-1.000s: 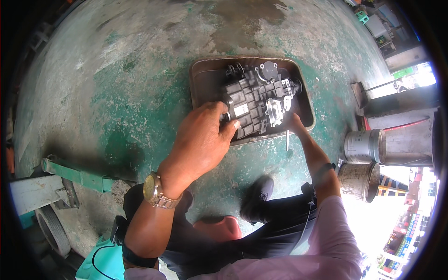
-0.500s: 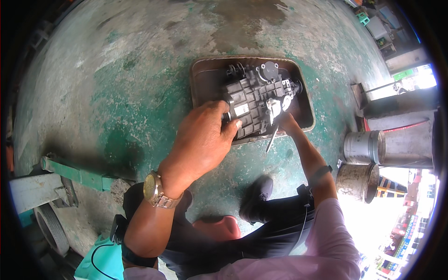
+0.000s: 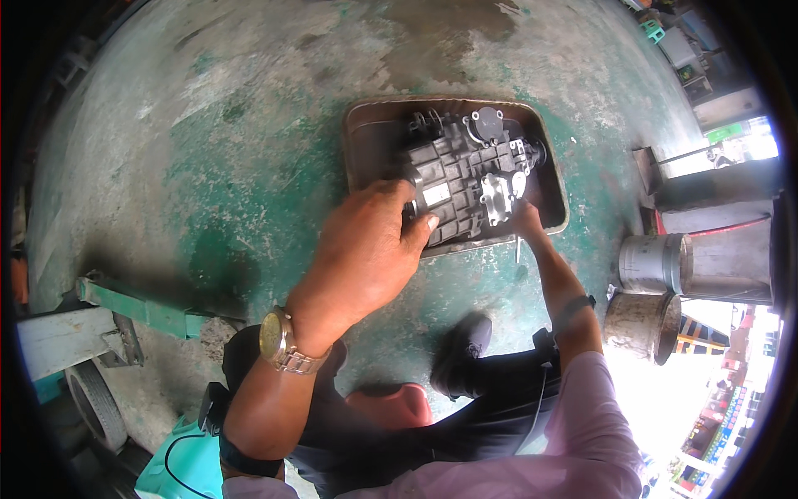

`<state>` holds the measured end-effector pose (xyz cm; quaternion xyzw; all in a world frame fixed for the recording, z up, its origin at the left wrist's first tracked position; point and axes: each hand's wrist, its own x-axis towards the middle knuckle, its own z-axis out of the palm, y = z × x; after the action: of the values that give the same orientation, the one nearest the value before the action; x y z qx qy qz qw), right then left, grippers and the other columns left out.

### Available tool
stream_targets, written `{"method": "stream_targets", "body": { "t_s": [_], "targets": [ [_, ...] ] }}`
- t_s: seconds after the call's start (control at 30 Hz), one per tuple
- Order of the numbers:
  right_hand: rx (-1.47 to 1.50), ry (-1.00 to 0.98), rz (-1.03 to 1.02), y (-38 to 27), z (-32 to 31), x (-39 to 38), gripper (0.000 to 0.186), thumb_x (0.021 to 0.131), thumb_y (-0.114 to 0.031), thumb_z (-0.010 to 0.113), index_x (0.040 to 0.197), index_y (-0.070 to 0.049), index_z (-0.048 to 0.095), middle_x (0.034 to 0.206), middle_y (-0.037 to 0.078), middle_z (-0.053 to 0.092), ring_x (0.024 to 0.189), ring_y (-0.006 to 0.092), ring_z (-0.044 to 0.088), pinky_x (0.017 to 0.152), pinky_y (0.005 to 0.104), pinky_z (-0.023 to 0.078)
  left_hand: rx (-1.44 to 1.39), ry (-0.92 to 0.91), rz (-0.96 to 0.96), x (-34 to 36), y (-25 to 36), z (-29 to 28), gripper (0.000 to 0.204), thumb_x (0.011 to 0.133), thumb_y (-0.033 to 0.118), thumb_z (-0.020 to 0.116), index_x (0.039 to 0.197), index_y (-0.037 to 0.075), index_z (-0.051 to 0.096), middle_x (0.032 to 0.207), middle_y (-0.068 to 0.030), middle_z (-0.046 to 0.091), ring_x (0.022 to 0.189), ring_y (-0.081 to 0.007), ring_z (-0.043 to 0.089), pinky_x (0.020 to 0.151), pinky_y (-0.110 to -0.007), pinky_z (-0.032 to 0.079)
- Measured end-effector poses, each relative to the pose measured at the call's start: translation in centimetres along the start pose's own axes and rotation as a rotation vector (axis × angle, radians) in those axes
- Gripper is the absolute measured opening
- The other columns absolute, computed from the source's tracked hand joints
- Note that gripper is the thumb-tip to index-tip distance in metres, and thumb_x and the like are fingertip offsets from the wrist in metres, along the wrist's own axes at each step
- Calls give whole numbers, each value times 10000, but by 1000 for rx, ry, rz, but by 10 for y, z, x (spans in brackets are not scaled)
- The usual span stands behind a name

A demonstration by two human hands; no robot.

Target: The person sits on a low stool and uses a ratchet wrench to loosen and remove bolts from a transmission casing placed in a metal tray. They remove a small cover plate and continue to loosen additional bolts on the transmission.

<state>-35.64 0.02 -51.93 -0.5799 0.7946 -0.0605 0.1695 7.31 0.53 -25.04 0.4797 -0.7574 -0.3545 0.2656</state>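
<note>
A dark gearbox housing [image 3: 453, 162] with a pale label lies in a metal tray [image 3: 371, 110] on the floor. My left hand [image 3: 370, 245] grips its near left end, thumb toward me and fingers curled over the dark flange [image 3: 413, 179]. At its right, beside a silver cover [image 3: 497, 208], my right hand [image 3: 527, 218] is closed on a slim metal tool [image 3: 518, 249], likely a wrench, whose shaft sticks out toward me over the tray's edge. The tool's far end and most of my right fingers are hidden.
Two metal buckets [image 3: 652, 262] stand at the right beside a pillar. A green and white metal frame [image 3: 137, 299] and a tyre [image 3: 96, 403] are at lower left. A red seat [image 3: 391, 403] and a turquoise container [image 3: 170, 461] are beneath and beside me. My shoe [image 3: 470, 341] is on the floor.
My right hand has turned the tool: its shaft slanted toward the lower left half a second ago and now points straight toward me again. My left hand keeps its grip.
</note>
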Motion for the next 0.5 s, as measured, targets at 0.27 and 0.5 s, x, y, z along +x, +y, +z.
{"method": "stream_targets", "body": {
  "t_s": [0.27,0.5],
  "targets": [
    [10,50,34,-2,-12,-5,233,909,-158,562,1059,15,610,966,298,694,974,498,662,820,555,534,-42,-49,-25,5,2,2,378,925,197,737,1179,-57,619,969,-219,675,733,-259,661,686,-354,544],
    [56,67,28,4,-7,-1,254,892,-199,634,1030,12,604,953,299,691,963,505,658,816,556,530,-8,-56,-19,8,4,7,377,927,197,736,1176,-62,622,976,-221,677,738,-261,666,686,-351,546]
  ]
}}
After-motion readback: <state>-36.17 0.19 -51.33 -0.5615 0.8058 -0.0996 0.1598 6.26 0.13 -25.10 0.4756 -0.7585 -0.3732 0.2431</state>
